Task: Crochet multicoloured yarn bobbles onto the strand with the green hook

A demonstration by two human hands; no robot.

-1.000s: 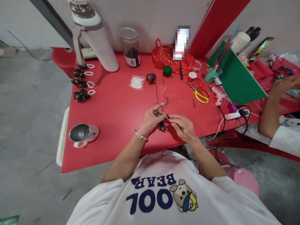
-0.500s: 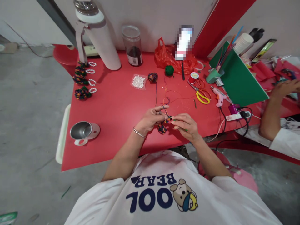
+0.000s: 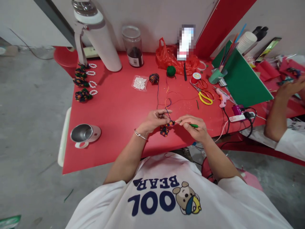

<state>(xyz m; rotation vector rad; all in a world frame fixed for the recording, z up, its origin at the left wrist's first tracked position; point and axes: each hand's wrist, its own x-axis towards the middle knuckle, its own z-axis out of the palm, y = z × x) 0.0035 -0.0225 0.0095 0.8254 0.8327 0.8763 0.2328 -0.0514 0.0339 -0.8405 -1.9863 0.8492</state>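
Note:
My left hand (image 3: 155, 121) is closed on a small multicoloured crochet piece (image 3: 164, 130), which hangs below its fingers. A strand of yarn runs over the raised index finger. In my right hand (image 3: 194, 125) is a crochet hook (image 3: 193, 125) with a green handle; its metal tip reaches to the piece's upper edge beside my left fingertips. The yarn trails up the table to a dark multicoloured yarn ball (image 3: 154, 78). A green yarn ball (image 3: 171, 71) lies to the right of that one.
Scissors (image 3: 205, 98), a thread spool (image 3: 195, 78) and a pink glue gun (image 3: 223, 97) lie to the right. Finished-looking crochet pieces with bead loops (image 3: 83, 95) line the left edge, above a steel mug (image 3: 85, 133). A bead packet (image 3: 139, 83) lies mid-table. Another person's arm (image 3: 277, 114) is at far right.
My right hand has shifted slightly right and turned, drawing the hook away from my left fingers so its green handle and metal shaft show. My left hand stays nearly in place.

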